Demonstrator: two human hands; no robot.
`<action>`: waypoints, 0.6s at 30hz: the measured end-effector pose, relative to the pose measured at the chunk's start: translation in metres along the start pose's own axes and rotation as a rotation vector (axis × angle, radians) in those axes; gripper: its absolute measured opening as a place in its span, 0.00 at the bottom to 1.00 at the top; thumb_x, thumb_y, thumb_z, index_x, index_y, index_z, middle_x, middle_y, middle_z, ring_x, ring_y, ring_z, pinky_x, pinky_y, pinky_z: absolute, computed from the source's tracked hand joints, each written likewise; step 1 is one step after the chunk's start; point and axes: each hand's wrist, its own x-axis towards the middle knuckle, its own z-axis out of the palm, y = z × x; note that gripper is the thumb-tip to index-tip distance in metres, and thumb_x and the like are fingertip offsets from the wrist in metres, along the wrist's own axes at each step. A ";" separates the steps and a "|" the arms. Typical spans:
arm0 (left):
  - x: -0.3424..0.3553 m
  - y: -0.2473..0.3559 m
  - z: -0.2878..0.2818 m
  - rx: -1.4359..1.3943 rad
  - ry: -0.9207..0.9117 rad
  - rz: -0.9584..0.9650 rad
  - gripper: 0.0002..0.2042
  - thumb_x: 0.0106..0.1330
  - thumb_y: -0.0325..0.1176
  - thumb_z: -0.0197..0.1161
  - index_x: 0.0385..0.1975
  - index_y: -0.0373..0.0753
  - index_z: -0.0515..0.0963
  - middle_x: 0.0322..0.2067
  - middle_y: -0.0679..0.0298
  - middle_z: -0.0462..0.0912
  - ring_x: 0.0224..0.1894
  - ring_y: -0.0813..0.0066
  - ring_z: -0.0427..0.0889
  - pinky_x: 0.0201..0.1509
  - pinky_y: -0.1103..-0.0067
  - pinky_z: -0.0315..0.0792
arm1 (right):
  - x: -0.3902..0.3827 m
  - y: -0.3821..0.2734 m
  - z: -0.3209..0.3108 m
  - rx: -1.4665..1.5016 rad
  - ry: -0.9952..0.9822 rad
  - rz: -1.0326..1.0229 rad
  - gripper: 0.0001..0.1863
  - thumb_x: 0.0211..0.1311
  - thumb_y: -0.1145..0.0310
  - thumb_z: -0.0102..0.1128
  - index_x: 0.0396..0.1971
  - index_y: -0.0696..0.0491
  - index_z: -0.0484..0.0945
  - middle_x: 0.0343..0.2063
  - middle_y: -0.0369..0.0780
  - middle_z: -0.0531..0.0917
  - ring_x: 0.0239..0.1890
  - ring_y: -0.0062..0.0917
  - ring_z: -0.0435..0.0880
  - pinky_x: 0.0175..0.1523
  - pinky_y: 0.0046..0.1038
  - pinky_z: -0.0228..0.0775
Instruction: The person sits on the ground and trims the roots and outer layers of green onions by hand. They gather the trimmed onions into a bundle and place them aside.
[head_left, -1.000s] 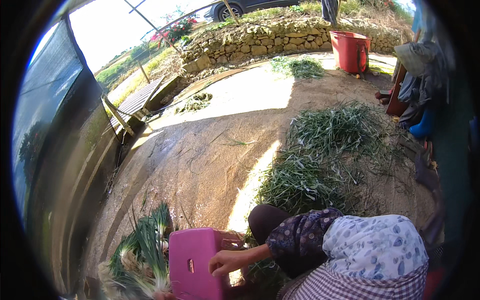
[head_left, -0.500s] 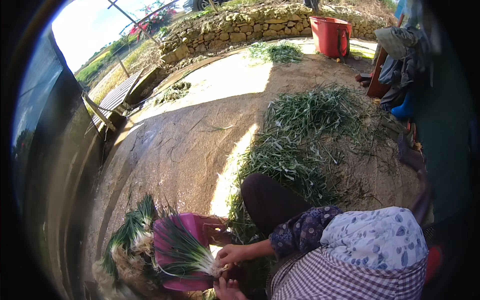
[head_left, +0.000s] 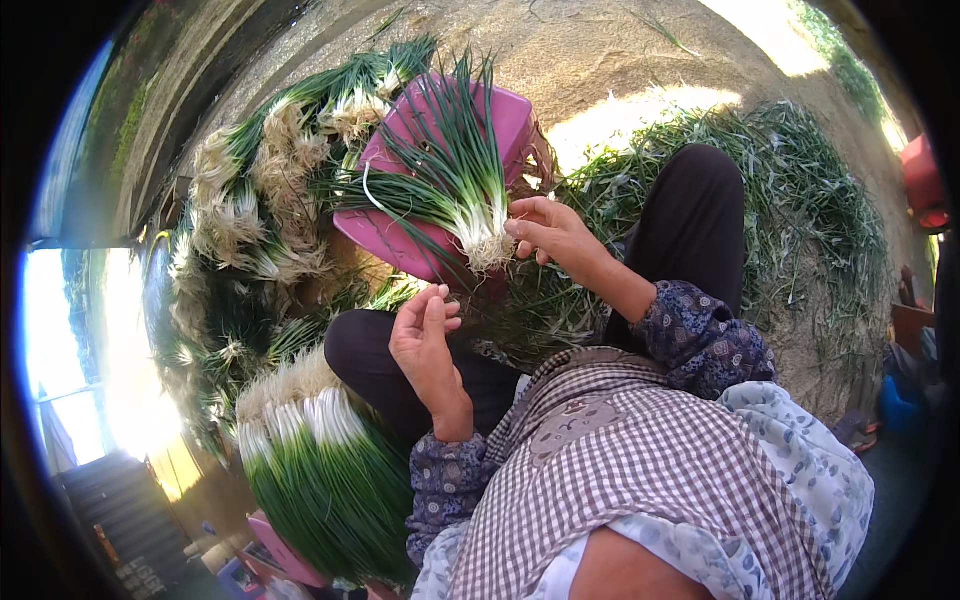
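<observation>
A bunch of spring onions (head_left: 462,205) lies fanned out on a pink plastic stool (head_left: 513,115), green leaves pointing away and pale roots toward me. My right hand (head_left: 562,240) is at the white stem ends on the bunch's right side, thumb and fingers pinched against them. My left hand (head_left: 428,345) is raised over my lap, apart from the bunch, its thumb and fingertips drawn together; anything small between them cannot be made out. Beside my left knee stands a big, neatly lined-up bundle of spring onions (head_left: 320,450), white ends and roots upward.
Untrimmed spring onions (head_left: 285,170) with tangled dry roots are heaped left of the stool. Stripped green leaves (head_left: 770,220) cover the ground at the right. A red bucket (head_left: 925,180) stands at the far right, with a blue object (head_left: 905,403) below it.
The view has swung down and left, bringing the large bundle into sight. My left hand has drawn away from the roots, while the bunch still lies on the stool.
</observation>
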 end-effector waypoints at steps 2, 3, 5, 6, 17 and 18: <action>0.021 -0.015 0.010 0.059 -0.021 0.075 0.09 0.65 0.29 0.60 0.41 0.32 0.77 0.35 0.62 0.82 0.30 0.83 0.78 0.33 0.87 0.72 | 0.015 0.009 -0.006 0.006 -0.054 0.040 0.22 0.62 0.57 0.58 0.47 0.59 0.73 0.31 0.31 0.77 0.27 0.09 0.74 0.25 0.11 0.63; 0.025 -0.016 0.016 0.021 -0.029 0.042 0.09 0.64 0.28 0.60 0.41 0.32 0.77 0.35 0.63 0.81 0.30 0.83 0.77 0.33 0.87 0.71 | 0.017 0.006 -0.005 0.045 -0.094 0.074 0.19 0.63 0.58 0.58 0.45 0.58 0.74 0.29 0.30 0.76 0.26 0.08 0.73 0.25 0.10 0.63; 0.029 -0.018 0.031 -0.024 -0.033 0.016 0.09 0.64 0.28 0.61 0.40 0.32 0.77 0.32 0.65 0.81 0.29 0.84 0.77 0.32 0.88 0.70 | 0.019 0.005 -0.002 0.076 -0.161 0.085 0.16 0.64 0.60 0.57 0.42 0.57 0.75 0.25 0.28 0.75 0.24 0.07 0.72 0.25 0.09 0.62; 0.034 -0.025 0.035 -0.064 -0.039 0.018 0.09 0.63 0.29 0.62 0.40 0.32 0.76 0.32 0.65 0.80 0.28 0.84 0.76 0.31 0.88 0.70 | 0.021 0.007 -0.004 0.060 -0.184 0.059 0.15 0.64 0.60 0.56 0.41 0.57 0.75 0.25 0.28 0.75 0.24 0.07 0.71 0.24 0.09 0.62; 0.177 -0.010 0.002 0.438 0.164 0.242 0.13 0.55 0.34 0.69 0.34 0.31 0.78 0.22 0.68 0.78 0.21 0.81 0.74 0.26 0.85 0.69 | 0.016 0.015 -0.007 0.138 -0.099 -0.009 0.17 0.62 0.59 0.60 0.42 0.58 0.76 0.31 0.32 0.79 0.26 0.09 0.75 0.26 0.11 0.66; 0.194 -0.015 -0.002 0.569 0.143 0.243 0.13 0.54 0.34 0.69 0.32 0.31 0.79 0.20 0.68 0.77 0.21 0.80 0.74 0.25 0.85 0.69 | 0.016 0.017 -0.008 0.155 -0.065 -0.012 0.18 0.62 0.59 0.60 0.43 0.58 0.76 0.31 0.32 0.80 0.26 0.09 0.75 0.26 0.11 0.66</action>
